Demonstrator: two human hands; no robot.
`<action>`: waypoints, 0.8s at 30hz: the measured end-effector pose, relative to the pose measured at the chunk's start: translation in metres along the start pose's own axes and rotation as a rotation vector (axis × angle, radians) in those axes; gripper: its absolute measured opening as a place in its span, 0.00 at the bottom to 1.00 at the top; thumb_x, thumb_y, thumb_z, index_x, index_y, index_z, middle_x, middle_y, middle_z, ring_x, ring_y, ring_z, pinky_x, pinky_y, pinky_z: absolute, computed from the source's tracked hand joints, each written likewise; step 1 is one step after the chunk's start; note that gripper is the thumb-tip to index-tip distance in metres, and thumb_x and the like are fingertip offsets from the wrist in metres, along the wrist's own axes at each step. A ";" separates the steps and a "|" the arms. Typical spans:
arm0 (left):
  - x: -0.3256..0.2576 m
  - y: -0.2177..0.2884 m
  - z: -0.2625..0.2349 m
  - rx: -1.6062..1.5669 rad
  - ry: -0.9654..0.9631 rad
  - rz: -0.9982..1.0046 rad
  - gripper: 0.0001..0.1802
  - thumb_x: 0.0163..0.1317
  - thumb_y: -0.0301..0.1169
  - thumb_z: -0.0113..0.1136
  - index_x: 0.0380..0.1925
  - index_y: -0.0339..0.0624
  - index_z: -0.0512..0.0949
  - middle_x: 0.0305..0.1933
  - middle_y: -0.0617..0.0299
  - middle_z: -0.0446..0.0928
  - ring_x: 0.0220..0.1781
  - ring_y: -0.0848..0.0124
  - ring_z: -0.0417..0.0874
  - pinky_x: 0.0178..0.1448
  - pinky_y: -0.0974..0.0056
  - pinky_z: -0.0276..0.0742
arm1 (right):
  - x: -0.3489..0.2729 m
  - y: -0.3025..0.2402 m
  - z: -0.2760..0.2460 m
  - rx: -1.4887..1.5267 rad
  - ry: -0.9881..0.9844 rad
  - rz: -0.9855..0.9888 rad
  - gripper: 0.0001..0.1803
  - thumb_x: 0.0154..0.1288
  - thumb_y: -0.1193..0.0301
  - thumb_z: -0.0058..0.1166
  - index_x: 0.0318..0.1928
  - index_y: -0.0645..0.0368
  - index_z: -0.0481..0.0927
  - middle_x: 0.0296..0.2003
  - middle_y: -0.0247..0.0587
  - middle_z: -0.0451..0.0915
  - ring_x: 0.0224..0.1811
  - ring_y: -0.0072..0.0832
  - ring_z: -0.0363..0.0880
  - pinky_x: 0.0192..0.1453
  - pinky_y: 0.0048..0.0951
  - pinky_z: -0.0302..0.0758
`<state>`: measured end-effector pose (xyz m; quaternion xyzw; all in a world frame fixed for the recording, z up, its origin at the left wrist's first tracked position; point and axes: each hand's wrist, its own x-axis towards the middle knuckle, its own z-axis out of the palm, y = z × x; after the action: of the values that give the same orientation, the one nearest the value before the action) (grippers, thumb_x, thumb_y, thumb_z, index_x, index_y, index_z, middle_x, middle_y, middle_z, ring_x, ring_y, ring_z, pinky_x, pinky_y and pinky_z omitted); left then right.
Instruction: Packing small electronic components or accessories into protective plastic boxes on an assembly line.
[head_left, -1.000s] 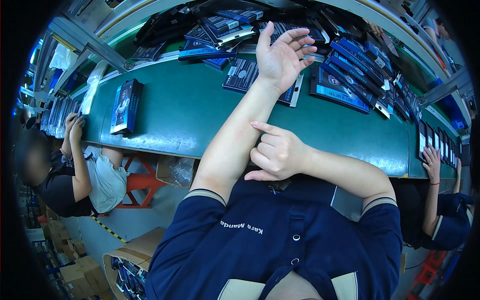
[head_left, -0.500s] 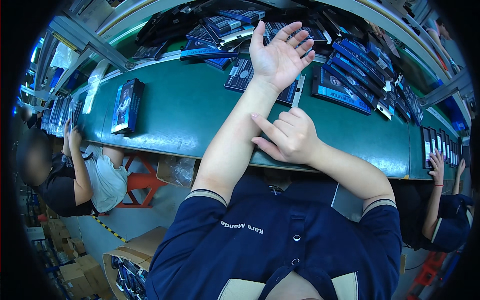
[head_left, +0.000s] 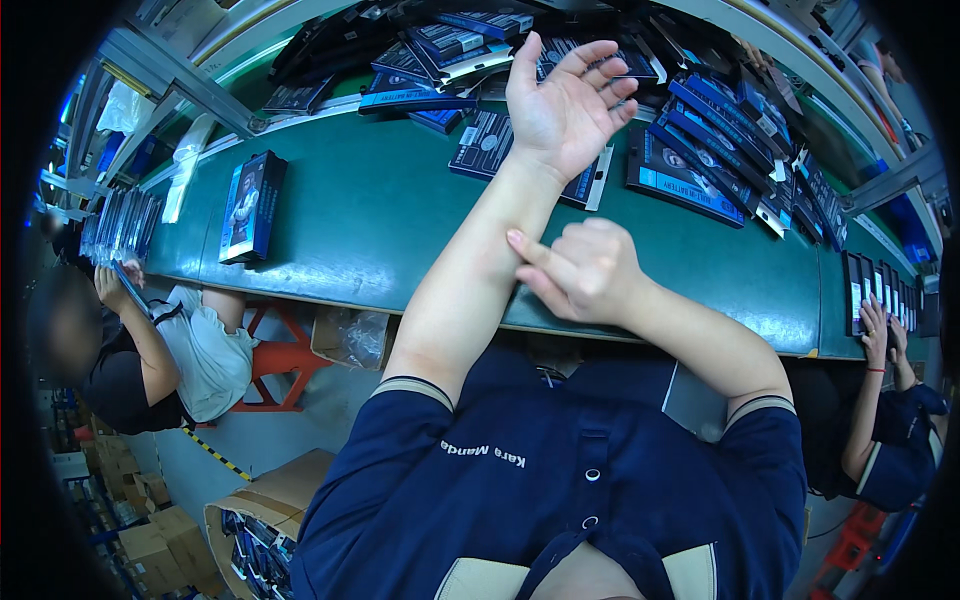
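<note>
My left hand point(head_left: 572, 105) is palm up over the far side of the green worktable, its fingers spread and nothing in it. Beneath and beside that wrist lies a flat dark battery box point(head_left: 487, 145). My right hand point(head_left: 590, 268) reaches across my body and holds nothing. Its index finger touches the inner side of my left forearm point(head_left: 480, 255); the thumb stands a little apart and the other fingers are curled. To the right of my left hand, several blue-black battery boxes point(head_left: 690, 185) lie in a tilted stack.
Another boxed pack point(head_left: 252, 208) stands on the green table point(head_left: 345, 235) at left. More boxes point(head_left: 425, 70) heap along the back under a metal frame. Co-workers sit at both ends, one hand point(head_left: 873, 325) near a dark row at right. An open carton point(head_left: 270, 500) is at lower left.
My right index finger has shifted slightly along my left forearm, and the right hand's fingers are more curled. My left hand has moved slightly. The left co-worker's hands have moved.
</note>
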<state>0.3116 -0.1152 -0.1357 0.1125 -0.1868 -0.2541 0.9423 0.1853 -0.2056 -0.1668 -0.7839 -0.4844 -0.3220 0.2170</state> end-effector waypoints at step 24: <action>0.000 0.012 -0.002 0.125 0.223 0.216 0.31 0.66 0.58 0.46 0.43 0.38 0.78 0.39 0.56 0.77 0.45 0.60 0.76 0.53 0.53 0.71 | 0.004 0.020 -0.007 0.091 0.217 0.227 0.07 0.55 0.73 0.66 0.34 0.58 0.82 0.19 0.37 0.77 0.19 0.33 0.77 0.24 0.32 0.69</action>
<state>0.3174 -0.1049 -0.1338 0.1777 -0.1075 -0.1251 0.9702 0.2025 -0.2158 -0.1595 -0.7837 -0.3806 -0.3557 0.3384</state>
